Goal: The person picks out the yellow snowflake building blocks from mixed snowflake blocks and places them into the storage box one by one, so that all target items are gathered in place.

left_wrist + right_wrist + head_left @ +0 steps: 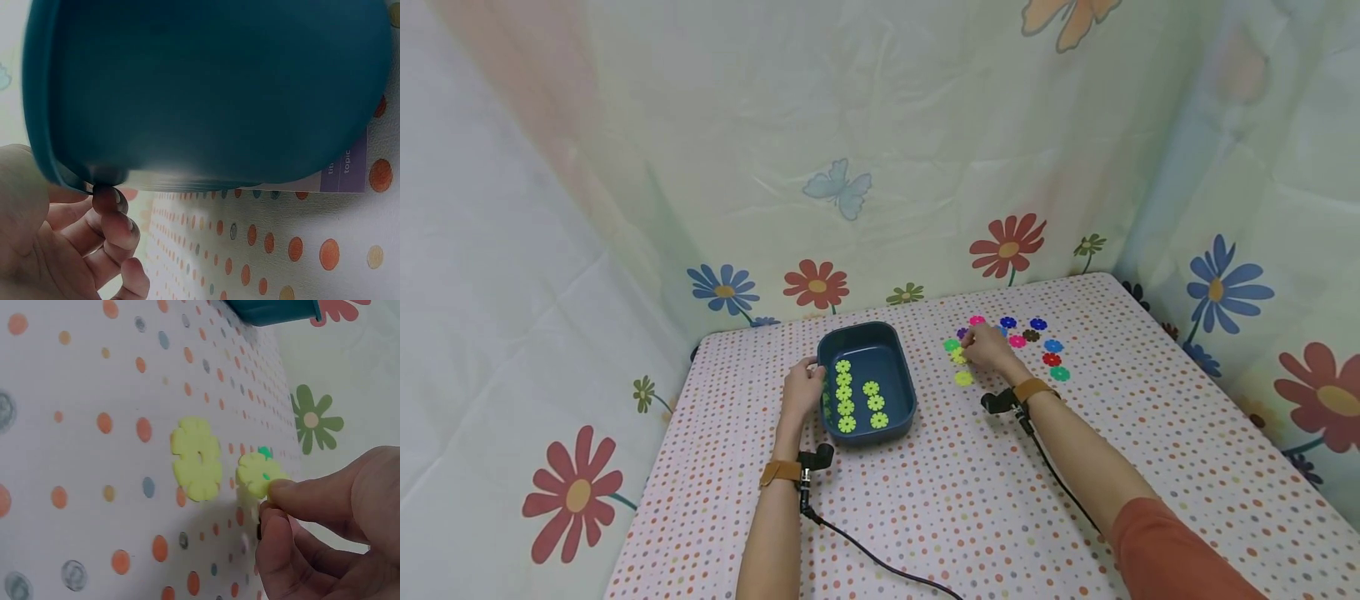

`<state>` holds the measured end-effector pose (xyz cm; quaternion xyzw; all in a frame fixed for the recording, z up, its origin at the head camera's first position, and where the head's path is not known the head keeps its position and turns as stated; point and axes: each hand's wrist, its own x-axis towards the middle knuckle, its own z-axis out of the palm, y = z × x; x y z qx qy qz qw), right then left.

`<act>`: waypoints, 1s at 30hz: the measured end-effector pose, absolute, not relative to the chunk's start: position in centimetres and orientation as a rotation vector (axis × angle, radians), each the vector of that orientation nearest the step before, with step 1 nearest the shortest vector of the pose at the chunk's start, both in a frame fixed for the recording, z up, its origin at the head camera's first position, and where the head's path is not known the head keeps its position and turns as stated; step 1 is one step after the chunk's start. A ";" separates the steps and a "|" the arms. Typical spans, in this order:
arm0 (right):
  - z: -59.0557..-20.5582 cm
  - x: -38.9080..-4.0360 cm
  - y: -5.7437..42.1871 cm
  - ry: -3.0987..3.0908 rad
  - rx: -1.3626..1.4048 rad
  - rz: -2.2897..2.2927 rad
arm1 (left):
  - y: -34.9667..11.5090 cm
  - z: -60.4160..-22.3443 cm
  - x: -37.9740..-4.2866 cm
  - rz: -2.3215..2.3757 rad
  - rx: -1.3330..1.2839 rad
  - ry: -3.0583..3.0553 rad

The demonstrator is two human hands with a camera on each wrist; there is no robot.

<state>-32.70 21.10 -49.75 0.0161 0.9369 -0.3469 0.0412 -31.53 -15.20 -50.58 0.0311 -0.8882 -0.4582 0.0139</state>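
My left hand (803,387) grips the left rim of a dark blue plastic bin (891,354), fingers curled at the edge in the left wrist view. Inside lie two rows of yellow flower-shaped discs (844,392), the left row longer than the right. To the right of the bin, my right hand (990,348) pinches a yellow flower-shaped disc (253,475) between thumb and fingers, tilted up close over the table. Nearer me, another yellow disc (197,459) lies flat on the cloth. A green disc (951,344) shows just behind the pinched one.
Around and beyond the right hand lie several loose discs: pink (977,320), blue (1038,324), brown (1031,336), red (1052,359) and green (1060,374). A card with a purple strip (344,165) shows below the bin. Cables (880,562) trail from both wrists across the dotted tablecloth (955,500).
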 end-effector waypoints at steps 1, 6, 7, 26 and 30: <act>-49.6 -32.8 21.2 2.868 0.051 -1.060 | -15.2 -50.6 -31.5 -1.427 0.097 -2.764; -48.9 -32.9 21.1 2.841 0.098 -1.116 | -15.1 -50.5 -31.3 -1.423 0.096 -2.754; -48.7 -32.9 21.1 2.833 0.101 -1.131 | -15.1 -50.5 -31.2 -1.420 0.089 -2.751; -45.1 -34.1 15.3 2.579 0.036 -1.492 | -15.1 -50.0 -31.1 -1.393 0.065 -2.753; -44.4 -34.2 13.4 2.593 -0.022 -1.498 | -15.0 -50.0 -31.1 -1.400 0.068 -2.752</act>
